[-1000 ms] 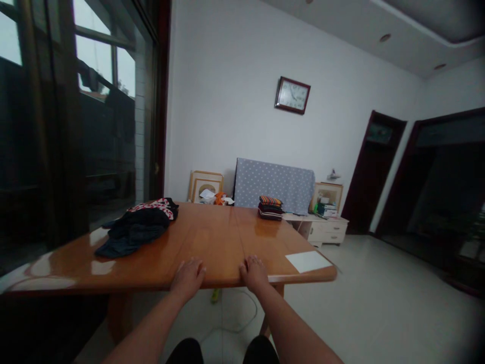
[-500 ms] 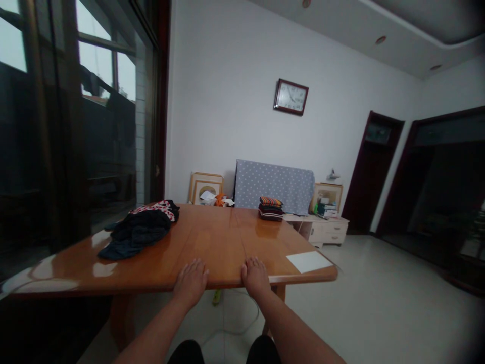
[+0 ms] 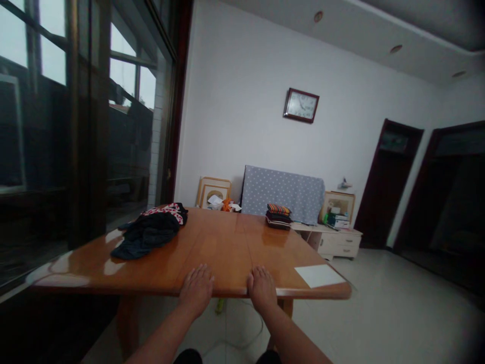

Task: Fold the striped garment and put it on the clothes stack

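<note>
My left hand (image 3: 197, 289) rests palm down on the near edge of the wooden table (image 3: 223, 242), fingers stretched forward and nothing in it. To its right, my right hand (image 3: 262, 288) lies on the same edge, also flat and holding nothing. A rumpled heap of dark clothes (image 3: 151, 232) with a red-and-white patterned piece on top lies on the left of the table. Toward the far right edge sits a neat stack of folded clothes (image 3: 278, 217), striped on top and dark below. A white sheet of paper (image 3: 320, 275) lies near the right corner.
Behind the table stand a low white cabinet (image 3: 341, 242) and a large object under a grey-blue dotted cloth (image 3: 282, 194). Framed pictures lean by the wall. A clock (image 3: 301, 105) hangs above. Glass doors are on the left; a cable (image 3: 246, 346) runs across the floor.
The view has turned slightly left and tilted, so the scene sits further right and a little lower. Both hands stay on the table edge, and the clothes have not moved.
</note>
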A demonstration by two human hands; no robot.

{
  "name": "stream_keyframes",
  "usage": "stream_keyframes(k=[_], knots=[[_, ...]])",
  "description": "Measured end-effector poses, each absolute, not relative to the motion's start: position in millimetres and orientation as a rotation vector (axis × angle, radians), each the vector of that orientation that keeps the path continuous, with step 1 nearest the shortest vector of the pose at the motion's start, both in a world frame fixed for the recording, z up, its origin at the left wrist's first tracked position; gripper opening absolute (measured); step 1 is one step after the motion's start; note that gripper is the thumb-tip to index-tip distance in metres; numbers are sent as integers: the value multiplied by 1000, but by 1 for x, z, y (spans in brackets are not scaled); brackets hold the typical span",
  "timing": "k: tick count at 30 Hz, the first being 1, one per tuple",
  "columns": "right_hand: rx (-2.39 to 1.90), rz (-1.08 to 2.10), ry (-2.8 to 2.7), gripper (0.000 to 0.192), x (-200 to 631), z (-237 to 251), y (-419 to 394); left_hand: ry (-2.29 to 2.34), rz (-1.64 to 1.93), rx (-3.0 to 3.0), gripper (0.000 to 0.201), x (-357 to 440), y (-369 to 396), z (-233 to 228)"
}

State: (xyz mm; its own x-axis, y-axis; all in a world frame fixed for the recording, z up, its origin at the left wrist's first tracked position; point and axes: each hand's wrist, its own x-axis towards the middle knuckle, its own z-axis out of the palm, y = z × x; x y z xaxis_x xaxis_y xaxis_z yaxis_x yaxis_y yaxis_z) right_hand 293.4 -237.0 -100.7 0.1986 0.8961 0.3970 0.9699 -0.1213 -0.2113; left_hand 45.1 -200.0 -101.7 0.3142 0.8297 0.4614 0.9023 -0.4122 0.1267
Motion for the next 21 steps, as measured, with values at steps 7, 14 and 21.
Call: stream_keyframes(k=[7, 14, 21], knots=[[-2067, -310, -1801, 54, 296, -108, -237, -1630, -708, -2395, 53, 47, -205, -105], [-2012, -196, -1797, 55, 307, -112, -234, -1678, -706, -2408, 57, 47, -211, -106], [-1495, 457, -1450, 50, 273, -41, -239, -1668, -719, -2386, 56, 49, -209, -111]])
